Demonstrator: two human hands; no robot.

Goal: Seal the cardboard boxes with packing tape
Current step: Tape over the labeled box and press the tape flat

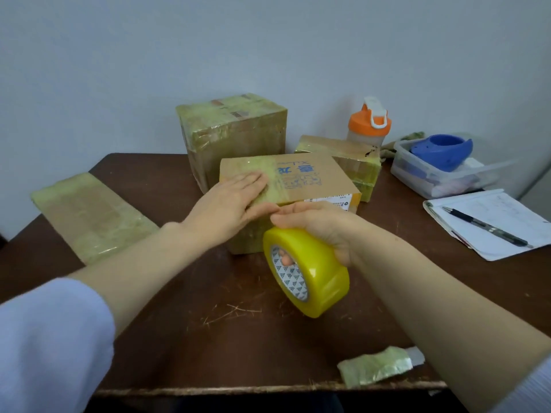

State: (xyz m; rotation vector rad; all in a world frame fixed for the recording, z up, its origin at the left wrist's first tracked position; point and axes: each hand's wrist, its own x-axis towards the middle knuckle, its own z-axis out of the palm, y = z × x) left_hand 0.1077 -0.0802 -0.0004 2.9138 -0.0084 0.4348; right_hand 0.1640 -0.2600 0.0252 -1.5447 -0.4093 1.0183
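Head view: the left hand (235, 201) lies flat, fingers spread, pressing on the taped top of the box (301, 180) at the middle of the brown counter (179, 338). The right hand (322, 225) has its grip closed around the yellow tape roll (307, 272), held on edge just in front of the box, fingertips touching the box's near top edge. A tall taped box (232, 135) and a low box (351, 156) stand behind; a flat taped piece (89, 213) lies to the left.
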